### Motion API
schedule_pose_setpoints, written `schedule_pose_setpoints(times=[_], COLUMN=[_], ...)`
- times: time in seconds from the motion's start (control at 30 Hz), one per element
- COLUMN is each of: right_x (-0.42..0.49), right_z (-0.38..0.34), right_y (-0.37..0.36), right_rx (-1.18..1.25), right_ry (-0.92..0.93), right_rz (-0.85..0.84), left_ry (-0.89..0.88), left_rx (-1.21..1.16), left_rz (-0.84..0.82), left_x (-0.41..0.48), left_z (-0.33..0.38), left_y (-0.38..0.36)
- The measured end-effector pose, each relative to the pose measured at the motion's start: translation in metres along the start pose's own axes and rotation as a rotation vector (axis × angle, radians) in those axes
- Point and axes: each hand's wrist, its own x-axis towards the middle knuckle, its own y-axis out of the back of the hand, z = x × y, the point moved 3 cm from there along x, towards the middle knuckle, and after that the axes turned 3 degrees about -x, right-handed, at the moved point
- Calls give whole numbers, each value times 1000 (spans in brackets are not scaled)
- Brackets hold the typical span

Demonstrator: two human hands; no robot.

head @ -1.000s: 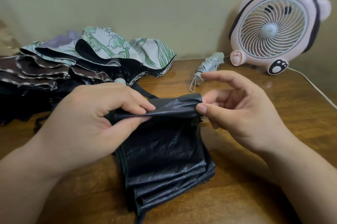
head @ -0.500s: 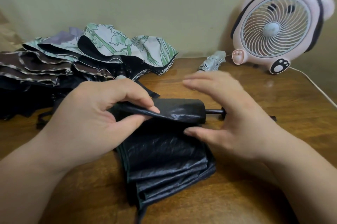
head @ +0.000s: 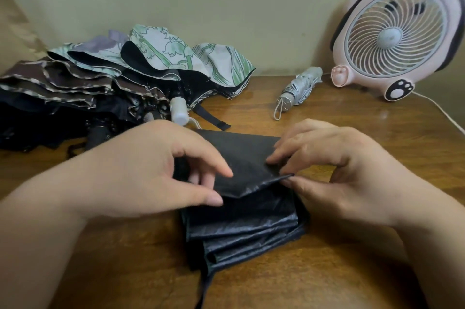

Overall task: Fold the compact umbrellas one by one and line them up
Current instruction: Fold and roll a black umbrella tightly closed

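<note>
The wooden tabletop [head: 352,132] fills the view, and at far left sits the heap of unfolded umbrellas [head: 105,87]: brown-trimmed, black, and a floral one with green stems, canopies slack and spilling over each other, a white handle [head: 179,110] poking out toward the middle. At far right stands the pink desk fan [head: 392,34], its cord trailing off along the right edge.

Now to the action, front and centre: the black umbrella [head: 244,220] lies on the tabletop between both hands, its canopy pleated into flat layers stacked toward the near edge. The left hand [head: 141,173] is loosely curled, thumb and fingers resting on the left side of the top flap; whether it actually pinches the cloth cannot be told. The right hand [head: 334,170] is pinching the flap's right corner between thumb and fingertips, the other fingers pressing down on the fabric above.

Smallest of the lot, the silver umbrella [head: 299,87] lies far right of centre, just beside the fan, fully rolled with its wrist loop pointing near.

So the score looks like one done, one in progress with its pleats still to be wrapped and strapped, and a pile of several waiting. The line-up has barely started.
</note>
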Motion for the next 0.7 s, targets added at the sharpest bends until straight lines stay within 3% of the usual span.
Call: schedule_pose_setpoints(times=[0.07, 0.13, 0.23, 0.3, 0.37, 0.43, 0.5, 0.7], right_x=[-1, 0, 0, -1, -1, 0, 1, 4], right_z=[1, 3, 4, 4, 4, 3, 3, 8], right_y=[-5, -9, -14, -15, -16, -16, -16, 14], right_rx=[-4, -34, -83, -98, -109, -111, -107, -124], right_ry=[-20, -31, -38, -42, -36, -37, -58, -273], right_rz=[-76, -133, -193, -207, -211, -218, -239, -180], left_ry=[-34, -43, -46, 75, 238, 304, 320, 227], left_rx=[-52, -43, 228, 331, 392, 467, 527, 723], left_rz=[63, 269, 451, 327, 62, -217, -387, -375], left_x=[3, 8, 21, 38, 59, 78, 89, 87], left_z=[-2, -9, -25, -33, -37, -36, -36, -47], left_y=[-3, -2, -1, 2, -1, -9, -15, -20])
